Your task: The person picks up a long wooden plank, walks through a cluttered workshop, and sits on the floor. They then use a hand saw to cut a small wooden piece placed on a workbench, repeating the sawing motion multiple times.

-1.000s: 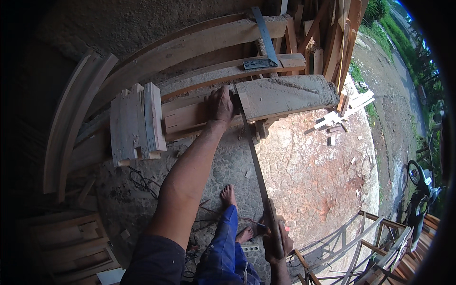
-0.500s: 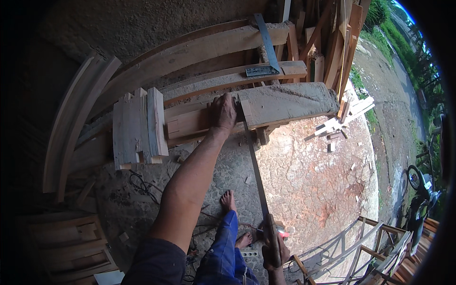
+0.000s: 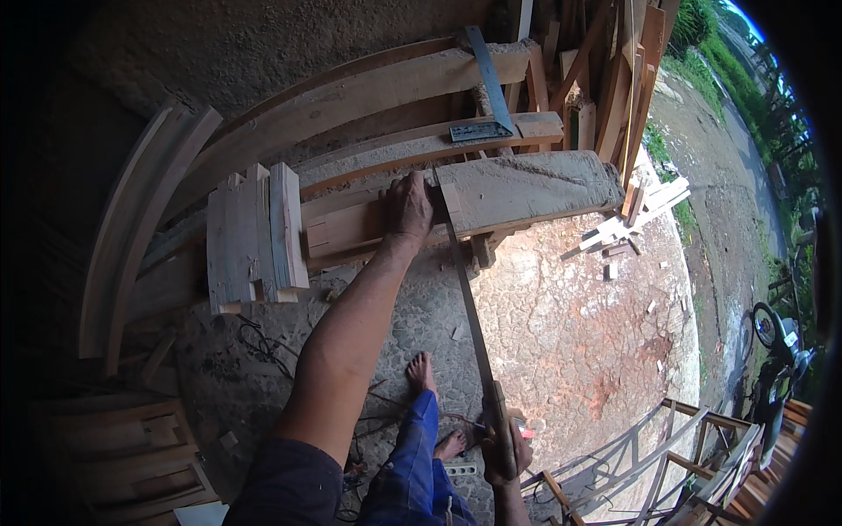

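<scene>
My left hand is closed on a pale wooden piece on the bench, beside the upper end of a long handsaw blade. My right hand grips the saw's handle low in the view, with the blade running up to the wood's edge. Right of the blade lies a dusty thick board. A metal square rests on the rails behind it. A stack of notched wooden pieces stands left of my left hand.
Long boards lean at the left; lumber stands at upper right. Offcuts and cables lie on the concrete floor near my bare feet. Wooden frames are at lower right, a motorcycle beyond.
The saw and my right hand moved slightly back toward me, then slightly forward again. My left hand stays on the wood. The whole view has shifted a little downward.
</scene>
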